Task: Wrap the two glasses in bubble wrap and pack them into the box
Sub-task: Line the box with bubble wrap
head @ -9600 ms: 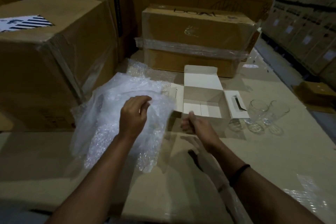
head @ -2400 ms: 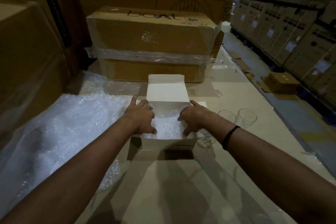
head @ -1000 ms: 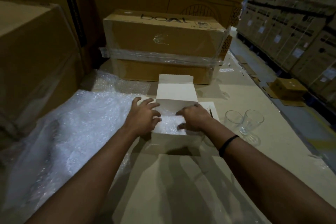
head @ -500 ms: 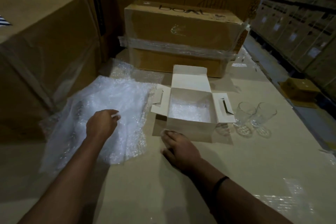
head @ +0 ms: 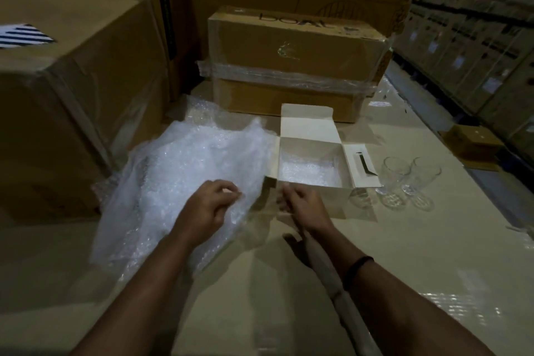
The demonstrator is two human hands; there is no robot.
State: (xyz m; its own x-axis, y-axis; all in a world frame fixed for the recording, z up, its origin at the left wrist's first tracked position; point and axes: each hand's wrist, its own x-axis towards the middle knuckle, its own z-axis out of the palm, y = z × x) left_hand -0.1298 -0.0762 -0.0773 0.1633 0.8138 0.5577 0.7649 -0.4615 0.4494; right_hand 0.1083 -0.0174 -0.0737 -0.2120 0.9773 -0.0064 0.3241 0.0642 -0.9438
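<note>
Cardboard tabletop (head: 404, 254), dim light.

Bubble wrap (head: 185, 170): loose crumpled sheet on the left half, spreading left and far from the grip.

Box (head: 323, 196): small, white, flaps open, just right of the sheet. A layer of wrap lines its floor.

Left hand (head: 206, 208): fingers curled onto the sheet's near-right edge, grip closed on the wrap.

Right hand (head: 303, 205): fingers curled, just near of the box's front wall. A clear film seems to span between the two hands, but I cannot tell whether this grip pinches it.

Glasses (head: 397, 179): two, bare, upright, side by side on the tabletop, right of the box's right flap. Touching or not: unclear.

Judgement: wrapping not yet begun. The glasses lie right and slightly far of both grips, with the box between them and the sheet; long axis vertical. The right hand is nearer, so it would likely fetch one across to the sheet.
</note>
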